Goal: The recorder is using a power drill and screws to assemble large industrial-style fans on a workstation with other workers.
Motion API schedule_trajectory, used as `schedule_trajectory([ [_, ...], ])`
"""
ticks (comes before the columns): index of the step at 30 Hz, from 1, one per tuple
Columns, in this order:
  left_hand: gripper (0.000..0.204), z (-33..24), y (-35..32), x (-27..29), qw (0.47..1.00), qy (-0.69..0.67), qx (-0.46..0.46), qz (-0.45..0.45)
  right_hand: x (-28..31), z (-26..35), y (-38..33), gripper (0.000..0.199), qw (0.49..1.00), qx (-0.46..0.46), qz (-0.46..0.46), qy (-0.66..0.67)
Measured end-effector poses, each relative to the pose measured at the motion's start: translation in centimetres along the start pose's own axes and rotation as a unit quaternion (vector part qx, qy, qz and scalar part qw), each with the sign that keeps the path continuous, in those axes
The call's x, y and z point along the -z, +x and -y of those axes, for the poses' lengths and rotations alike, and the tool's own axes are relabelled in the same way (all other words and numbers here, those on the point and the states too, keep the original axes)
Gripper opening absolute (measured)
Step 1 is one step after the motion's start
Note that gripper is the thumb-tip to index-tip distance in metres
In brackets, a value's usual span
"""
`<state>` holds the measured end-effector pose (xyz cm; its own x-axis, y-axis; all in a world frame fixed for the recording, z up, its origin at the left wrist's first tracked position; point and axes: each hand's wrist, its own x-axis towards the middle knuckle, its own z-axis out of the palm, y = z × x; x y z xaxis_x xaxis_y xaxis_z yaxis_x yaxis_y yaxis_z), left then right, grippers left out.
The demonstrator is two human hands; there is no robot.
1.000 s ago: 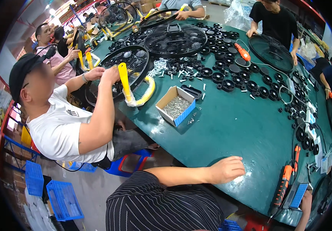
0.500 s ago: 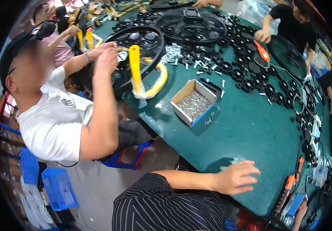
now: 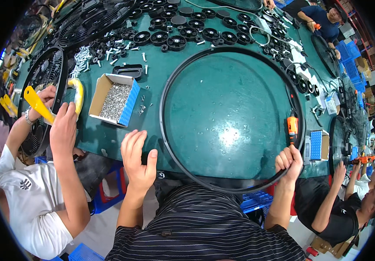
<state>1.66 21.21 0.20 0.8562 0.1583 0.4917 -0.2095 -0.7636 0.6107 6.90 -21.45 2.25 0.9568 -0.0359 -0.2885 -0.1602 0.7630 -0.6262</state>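
My right hand (image 3: 289, 162) is curled shut round the near-right rim of the big black ring (image 3: 176, 74) lying flat on the green table (image 3: 231, 108), my left hand (image 3: 138, 162) rests open, holding nothing, just beside its near-left edge, seemingly not quite touching, so I'd steady both sides evenly.

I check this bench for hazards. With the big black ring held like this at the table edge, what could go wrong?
1. The ring overhangs the near table edge; only the right hand grips it, while the left hand lies flat beside it, so it could tip off.
2. The orange driver sits at the ring's right rim; sliding the ring may knock it.
3. Loose screws by the screw box could be swept off.
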Motion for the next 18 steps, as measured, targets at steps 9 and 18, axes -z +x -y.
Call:
schedule_trajectory([
  [9, 0.034, 0.8, 2.2, -2.6, 0.998, 0.011, -0.025, 0.065, 2.1, 0.2, -1.1, 0.033, 0.581, 0.345, -0.144, -0.723],
  [18, 0.038, 1.9, 2.4, -4.0, 0.995, -0.048, 0.06, 0.065, 7.0, -2.1, 0.0, 0.03, 0.744, 0.349, -0.15, -0.55],
])
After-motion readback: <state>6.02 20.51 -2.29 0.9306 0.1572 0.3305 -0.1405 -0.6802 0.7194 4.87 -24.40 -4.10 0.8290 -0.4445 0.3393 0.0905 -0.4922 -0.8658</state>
